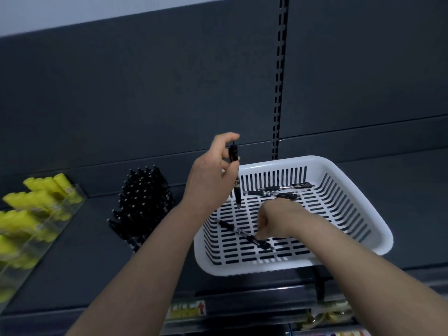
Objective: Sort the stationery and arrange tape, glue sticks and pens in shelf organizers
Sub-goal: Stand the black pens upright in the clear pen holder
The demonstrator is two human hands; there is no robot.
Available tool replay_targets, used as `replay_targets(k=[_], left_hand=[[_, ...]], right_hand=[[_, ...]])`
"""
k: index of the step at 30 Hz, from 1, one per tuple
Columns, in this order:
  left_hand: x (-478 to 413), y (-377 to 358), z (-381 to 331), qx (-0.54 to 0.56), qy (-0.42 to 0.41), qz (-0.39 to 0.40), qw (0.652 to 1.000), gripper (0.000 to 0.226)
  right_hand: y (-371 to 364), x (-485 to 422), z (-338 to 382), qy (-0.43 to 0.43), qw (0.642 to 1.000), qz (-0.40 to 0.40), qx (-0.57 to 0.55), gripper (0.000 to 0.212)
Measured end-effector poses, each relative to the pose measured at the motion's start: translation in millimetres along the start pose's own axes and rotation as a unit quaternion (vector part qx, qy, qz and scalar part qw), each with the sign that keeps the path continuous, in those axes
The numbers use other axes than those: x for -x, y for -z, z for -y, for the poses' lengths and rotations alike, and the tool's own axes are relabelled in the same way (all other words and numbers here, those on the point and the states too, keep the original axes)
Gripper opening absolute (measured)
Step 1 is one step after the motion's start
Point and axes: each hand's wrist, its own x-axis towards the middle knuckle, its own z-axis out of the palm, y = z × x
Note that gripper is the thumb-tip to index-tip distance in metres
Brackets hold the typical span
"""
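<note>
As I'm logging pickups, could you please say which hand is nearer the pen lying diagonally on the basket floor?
Right. The right hand has its fingers on the lying pen; the left hand is raised above it, holding an upright pen.

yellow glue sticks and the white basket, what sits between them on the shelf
In the head view, a packed block of black pens stands between the yellow glue sticks and the white basket. The left forearm also crosses that gap, nearer the camera.

Dark grey shelf back panel (145, 81) (slotted upright (278, 93)), pale wall (72, 10) above.
</note>
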Motion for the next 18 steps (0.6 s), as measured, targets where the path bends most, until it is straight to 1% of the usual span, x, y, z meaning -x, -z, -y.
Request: replay_targets(k=[1, 3, 5, 7, 9, 11, 12, 13, 15, 16, 18], left_hand=[[2.7, 5.6, 0.9, 0.004, 0.006, -0.004, 1.0, 0.046], [8.3, 15.4, 2.8, 0.014, 0.018, -0.007, 1.0, 0.046], [14.2, 23.5, 4.1, 0.028, 0.024, -0.002, 0.999, 0.045], [20.4, 31.3, 5.1, 0.041, 0.016, 0.002, 0.999, 0.045], [27.3, 41.5, 7.4, 0.047, -0.004, -0.002, 0.999, 0.044], [35.1, 55.4, 11.1, 0.058, -0.024, -0.019, 0.998, 0.043], [39.3, 63.6, 12.8, 0.065, -0.031, -0.035, 0.997, 0.041], [43.7, 72.2, 14.5, 0.069, -0.035, -0.054, 0.996, 0.038], [52.5, 90.2, 18.5, 0.074, -0.035, -0.088, 0.993, 0.033], [56.7, 99.2, 21.0, 0.076, -0.034, -0.101, 0.991, 0.031], [65.0, 116.9, 27.5, 0.069, -0.032, -0.119, 0.99, 0.028]], right_hand=[[0.1, 1.4, 3.2, 0.002, 1.0, -0.003, -0.008, 0.022], [-2.4, 5.4, 11.2, -0.002, 1.0, -0.003, -0.011, 0.025], [-8.5, 9.5, 19.8, -0.024, 0.999, 0.002, 0.047, 0.03], [-12.1, 14.3, 24.9, -0.053, 0.995, -0.023, 0.082, 0.02], [-8.7, 20.4, 28.2, -0.067, 0.994, -0.076, 0.038, 0.011], [-1.9, 29.4, 31.5, -0.062, 0.982, -0.164, -0.067, 0.004], [2.2, 35.9, 34.8, -0.051, 0.965, -0.221, -0.129, 0.002], [6.1, 42.3, 39.4, -0.038, 0.94, -0.277, -0.194, 0.007], [13.0, 54.7, 51.8, 0.001, 0.878, -0.363, -0.314, 0.013], [16.1, 59.8, 60.1, 0.023, 0.85, -0.386, -0.357, 0.015], [21.2, 66.0, 79.7, 0.071, 0.815, -0.407, -0.406, 0.019]])
